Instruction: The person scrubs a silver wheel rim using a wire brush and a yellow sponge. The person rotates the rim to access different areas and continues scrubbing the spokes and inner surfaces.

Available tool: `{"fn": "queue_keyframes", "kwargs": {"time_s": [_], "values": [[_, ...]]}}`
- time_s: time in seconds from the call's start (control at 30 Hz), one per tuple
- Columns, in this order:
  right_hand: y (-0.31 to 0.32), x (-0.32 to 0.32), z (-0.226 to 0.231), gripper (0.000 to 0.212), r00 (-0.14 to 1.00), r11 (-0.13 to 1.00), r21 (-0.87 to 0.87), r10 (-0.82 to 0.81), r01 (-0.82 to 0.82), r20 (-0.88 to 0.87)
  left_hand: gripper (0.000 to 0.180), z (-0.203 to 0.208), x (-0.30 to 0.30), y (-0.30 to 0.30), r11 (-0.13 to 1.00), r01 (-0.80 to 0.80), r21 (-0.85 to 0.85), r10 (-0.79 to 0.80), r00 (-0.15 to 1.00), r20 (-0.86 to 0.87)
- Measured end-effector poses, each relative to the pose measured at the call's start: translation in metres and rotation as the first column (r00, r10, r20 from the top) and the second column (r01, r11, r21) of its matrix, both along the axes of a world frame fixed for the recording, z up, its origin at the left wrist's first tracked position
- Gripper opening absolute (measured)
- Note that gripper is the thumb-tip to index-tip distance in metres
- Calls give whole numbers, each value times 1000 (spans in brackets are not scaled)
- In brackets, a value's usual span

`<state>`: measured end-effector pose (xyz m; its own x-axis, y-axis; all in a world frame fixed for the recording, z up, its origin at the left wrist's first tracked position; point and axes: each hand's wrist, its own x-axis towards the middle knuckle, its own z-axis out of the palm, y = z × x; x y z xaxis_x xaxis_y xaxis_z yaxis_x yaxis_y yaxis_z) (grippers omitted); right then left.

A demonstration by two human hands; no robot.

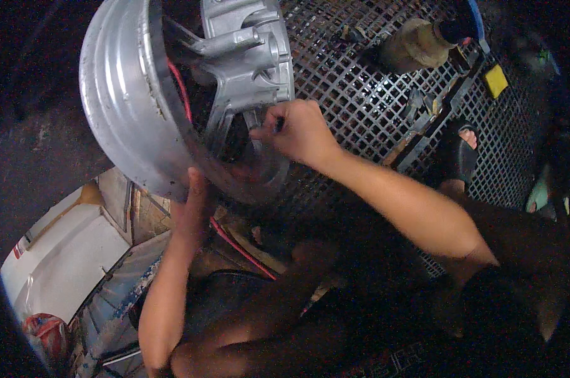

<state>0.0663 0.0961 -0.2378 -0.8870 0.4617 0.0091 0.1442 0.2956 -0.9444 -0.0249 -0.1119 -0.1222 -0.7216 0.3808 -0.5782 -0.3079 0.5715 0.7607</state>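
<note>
A silver metal wheel rim (118, 82) stands on edge in front of me, with a cast hub and spokes (250, 60) on its right side. My left hand (195, 195) is closed on the rim's lower edge, its thumb against the metal and its other fingers mostly hidden. Beside the lower spokes, my right hand (304, 133) is closed with its fingers curled in a pinch. Between those fingers is a small dark spot; whether it is a gap or a held piece I cannot make out.
Under the wheel lies a dark grated floor (335, 82). On it are a dirty cylindrical part (417, 45), a yellow block (496, 82) and a foot in a black sandal (466, 148). A red cable (241, 249) runs below the rim. A white panel (77, 258) lies at lower left.
</note>
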Motion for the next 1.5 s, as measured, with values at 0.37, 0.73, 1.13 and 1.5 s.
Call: {"fn": "queue_keyframes", "kwargs": {"time_s": [0.37, 0.73, 1.13, 1.5], "values": [[-11, 12, 2, 31, 999, 997, -60, -35, 37, 32, 57, -18, 0, -16, 994, 96, 52, -91, 991, -98], [-17, 13, -3, 33, 993, 989, -87, -118, 119, 16, 56, -4, 1, -3, 998, -53, -18, 54, 997, 53], [-2, -16, 3, 37, 952, 954, -60, -286, 293, 107, 63, 13, 4, 37, 996, 0, 84, -1, 1000, 9], [-21, 6, -4, 33, 927, 876, -308, -326, 371, 187, 59, -19, 5, 13, 994, 84, -66, -97, 970, -224]]}}
